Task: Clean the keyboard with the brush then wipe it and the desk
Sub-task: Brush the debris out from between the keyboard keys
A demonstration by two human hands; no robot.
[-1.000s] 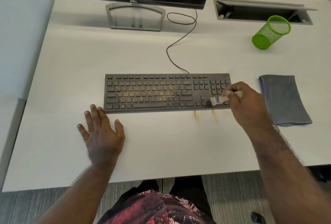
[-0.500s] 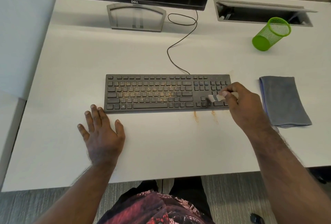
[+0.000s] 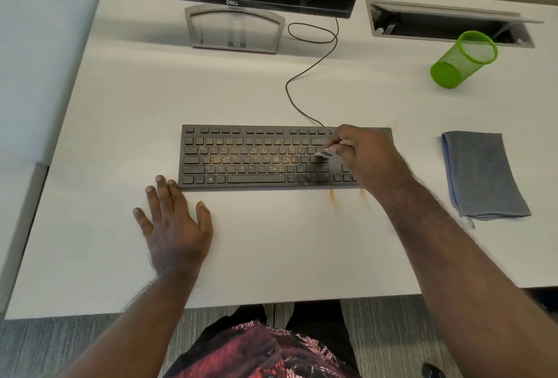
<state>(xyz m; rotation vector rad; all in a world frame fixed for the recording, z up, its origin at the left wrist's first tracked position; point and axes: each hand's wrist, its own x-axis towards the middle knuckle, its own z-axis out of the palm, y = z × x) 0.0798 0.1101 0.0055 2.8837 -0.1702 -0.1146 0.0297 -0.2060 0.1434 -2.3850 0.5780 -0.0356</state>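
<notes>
Right hand pinches brush over keyboard mid-desk, bristles at right edge of orange crumbs to sweep them; left hand spread flat, likely bracing; cloth waits rightward.

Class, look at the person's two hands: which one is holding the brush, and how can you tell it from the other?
The right hand pinches the brush over the keyboard; the left hand lies flat on the desk, holding nothing.

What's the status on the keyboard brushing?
Left hand flat on white desk. Right hand pinches small brush over black keyboard. Orange crumbs remain; folded grey cloth untouched.
</notes>
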